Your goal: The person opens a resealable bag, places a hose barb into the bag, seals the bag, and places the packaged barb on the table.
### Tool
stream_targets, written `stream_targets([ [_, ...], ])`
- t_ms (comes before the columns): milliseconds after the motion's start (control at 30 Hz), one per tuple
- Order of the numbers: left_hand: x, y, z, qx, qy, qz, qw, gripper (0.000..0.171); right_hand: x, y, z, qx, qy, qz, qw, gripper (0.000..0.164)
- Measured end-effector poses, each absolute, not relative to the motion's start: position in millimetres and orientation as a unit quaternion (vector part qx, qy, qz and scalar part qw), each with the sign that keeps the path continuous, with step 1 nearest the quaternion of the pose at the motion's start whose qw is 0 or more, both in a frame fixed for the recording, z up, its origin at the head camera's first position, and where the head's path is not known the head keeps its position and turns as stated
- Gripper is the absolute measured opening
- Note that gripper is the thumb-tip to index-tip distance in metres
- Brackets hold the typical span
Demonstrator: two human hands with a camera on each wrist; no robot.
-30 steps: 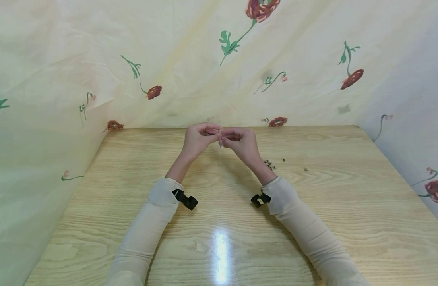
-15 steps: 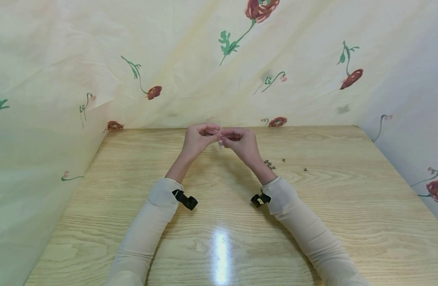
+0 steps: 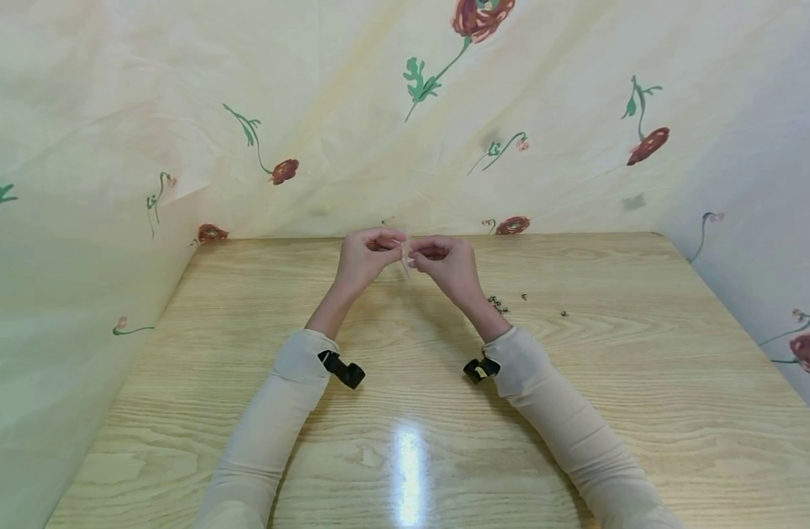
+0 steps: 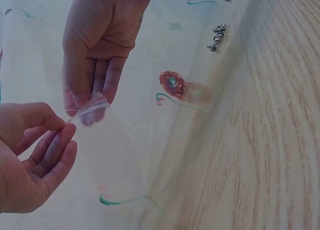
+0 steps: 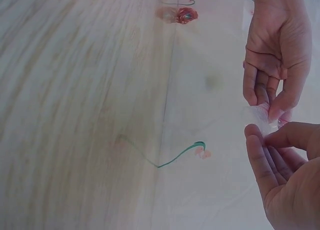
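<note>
A small clear zip bag (image 4: 95,107) with a thin red line along its top is held between both hands, above the far part of the table. My left hand (image 3: 364,257) pinches one side of it between thumb and fingertips. From the other side, my right hand (image 3: 447,266) pinches it the same way. In the right wrist view the bag (image 5: 260,115) looks crinkled and is partly covered by fingers. The fingertips of the two hands are a short gap apart in the head view.
Right of my right wrist, a small cluster of dark metal pieces (image 4: 218,38) lies on the wooden table (image 3: 610,411), with 2 more lying apart from it. A flower-patterned cloth (image 3: 352,110) hangs behind the table and at its sides.
My fingertips have drawn slightly apart, the left hand shifting a little to the left. The bag between them has tilted slightly; both hands keep their pinch. The metal pieces have not moved.
</note>
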State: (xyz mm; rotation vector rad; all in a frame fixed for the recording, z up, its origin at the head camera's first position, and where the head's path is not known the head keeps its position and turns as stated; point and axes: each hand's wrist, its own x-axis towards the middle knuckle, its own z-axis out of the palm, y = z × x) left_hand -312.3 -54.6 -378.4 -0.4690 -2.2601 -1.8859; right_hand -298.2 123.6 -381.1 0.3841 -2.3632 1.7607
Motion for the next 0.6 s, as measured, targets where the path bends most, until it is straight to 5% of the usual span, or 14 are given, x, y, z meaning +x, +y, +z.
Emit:
stream_targets([
  [600,-312.2,-55.9,-376.6,-0.144,-0.759,-0.63,0.077,0.019,-297.6,124.2,-381.1,0.126,-0.801,0.575,0.11,0.017],
])
